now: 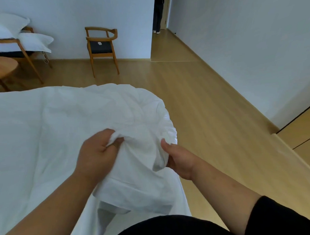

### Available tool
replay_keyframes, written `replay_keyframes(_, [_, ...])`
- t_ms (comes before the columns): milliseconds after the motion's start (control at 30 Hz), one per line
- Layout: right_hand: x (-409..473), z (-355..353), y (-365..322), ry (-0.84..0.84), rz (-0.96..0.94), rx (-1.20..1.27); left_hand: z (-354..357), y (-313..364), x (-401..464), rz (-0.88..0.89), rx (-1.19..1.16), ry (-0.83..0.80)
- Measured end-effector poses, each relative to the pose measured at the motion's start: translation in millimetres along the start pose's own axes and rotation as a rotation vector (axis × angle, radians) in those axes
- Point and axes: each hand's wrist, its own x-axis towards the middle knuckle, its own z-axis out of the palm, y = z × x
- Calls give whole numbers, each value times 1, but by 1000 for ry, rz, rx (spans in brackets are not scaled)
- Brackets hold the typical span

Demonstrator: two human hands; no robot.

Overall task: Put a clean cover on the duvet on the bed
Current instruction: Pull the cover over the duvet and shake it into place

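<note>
Both hands grab the white cover [139, 153] bunched at the bed [19, 139] corner, about 5 o'clock. The left hand [95, 152] pinches a fold; the right hand [178, 160] grips the edge. Next, I think, pull it straight over the duvet.

bedroom: bed [19, 122], pillows [8, 25], chair [102, 43]

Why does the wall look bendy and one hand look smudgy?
In the head view, the wide lens bows straight lines near the edges, so the wall and floor seem to curve. The left hand is a bit smeared by motion blur, while the right hand looks sharper. The soft, even light washes out the folds of the white cover.
</note>
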Motion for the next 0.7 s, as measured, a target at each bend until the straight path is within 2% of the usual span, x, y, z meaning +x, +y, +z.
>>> replay_keyframes(67, [-11,-10,9,-77,-61,-77,-7,-5,10,-74,-21,52])
replay_keyframes(133, [-12,-16,15,-29,-69,-216,-10,-6,16,-120,-62,53])
replay_keyframes(267, [8,-39,3,528,-118,-465,-6,3,12,-135,-127,0])
replay_keyframes(367, [24,-41,-3,728,-84,-757,8,13,3,-160,-150,-75])
replay_keyframes(433, [21,-30,1,819,-71,-858,16,14,3,-222,-179,-66])
replay_keyframes(467, [15,-27,7,793,-71,-836,19,13,4,-254,-186,-55])
replay_keyframes(500, [6,-22,14,689,-66,-771,20,13,5,-285,-191,-47])
replay_keyframes(533, [-5,-18,19,506,-50,-663,20,13,7,-312,-193,-41])
replay_keyframes(600, [-32,-6,22,-20,92,-299,24,12,9,-352,-215,-52])
replay_keyframes(633, [-42,0,23,-194,100,-117,26,13,9,-366,-238,-75])
replay_keyframes(700, [-49,7,14,-327,54,150,33,17,6,-379,-287,-128])
